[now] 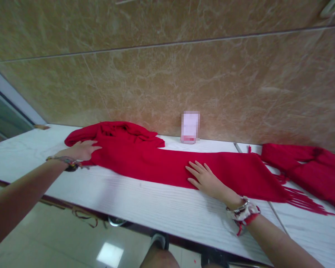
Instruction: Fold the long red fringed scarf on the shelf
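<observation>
A long red scarf (156, 165) lies along the white table, flat through its middle, with its fringe spread out at the right end. At the left end the cloth is bunched into a loose, wrinkled heap. My left hand (82, 150) rests on the scarf beside this heap, fingers extended. Flat on the middle stretch lies my right hand (205, 178), its fingers spread on the cloth. Neither hand is seen gripping the fabric.
Another red fringed cloth (304, 167), folded, lies at the right end of the white table (123, 201). A blurred-out pinkish phone-like object (190, 127) leans against the marbled wall (145, 89) behind. Below the table's front edge show tiled floor and my legs.
</observation>
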`<state>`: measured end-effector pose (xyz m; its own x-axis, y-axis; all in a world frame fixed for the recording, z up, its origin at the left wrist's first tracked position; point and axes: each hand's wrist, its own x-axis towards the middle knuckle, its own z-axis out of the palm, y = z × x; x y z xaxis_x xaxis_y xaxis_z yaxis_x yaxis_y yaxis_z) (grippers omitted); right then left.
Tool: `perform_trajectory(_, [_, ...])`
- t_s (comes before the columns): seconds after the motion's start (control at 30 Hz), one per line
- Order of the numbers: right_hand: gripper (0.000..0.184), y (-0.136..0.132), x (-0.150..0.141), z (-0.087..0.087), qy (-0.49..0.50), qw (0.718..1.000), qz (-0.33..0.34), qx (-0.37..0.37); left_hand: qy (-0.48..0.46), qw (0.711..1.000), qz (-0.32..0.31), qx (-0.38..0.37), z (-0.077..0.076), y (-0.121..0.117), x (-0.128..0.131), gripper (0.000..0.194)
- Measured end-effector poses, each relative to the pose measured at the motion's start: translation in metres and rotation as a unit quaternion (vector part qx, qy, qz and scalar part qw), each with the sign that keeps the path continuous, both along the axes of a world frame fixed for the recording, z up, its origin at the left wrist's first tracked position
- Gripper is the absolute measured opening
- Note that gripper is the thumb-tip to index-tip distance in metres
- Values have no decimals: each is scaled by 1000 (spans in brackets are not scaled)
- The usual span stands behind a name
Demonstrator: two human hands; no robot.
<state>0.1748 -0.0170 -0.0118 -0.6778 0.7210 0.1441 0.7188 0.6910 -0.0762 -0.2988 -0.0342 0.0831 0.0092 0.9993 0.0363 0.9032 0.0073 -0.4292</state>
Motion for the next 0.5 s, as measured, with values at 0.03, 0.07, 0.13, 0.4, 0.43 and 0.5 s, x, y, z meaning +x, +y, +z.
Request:
perform_trajectory(0.03, [46,-1,0,1,6,1000,3,-7,18,1000,-2,-5,3,3,11,43])
perform_trajectory(0.07, [45,-1,0,3,12,1000,8,-12,28,1000,-8,1,6,7,26,44])
perform_trajectory(0.13, [46,-2,-1,5,23,999,19,-23,38,997,-60,16,8,16,62,44])
perform_trajectory(0.4, [46,-3,1,6,19,998,30,-46,-190,971,-125,-79,-59,21,172,50])
perform_trajectory(0.43, [47,-3,2,6,19,998,29,-46,-201,969,-112,-89,-66,20,173,51])
perform_trajectory(0.5, [48,-3,2,6,21,998,29,-47,-208,969,-88,-99,-74,18,170,51])
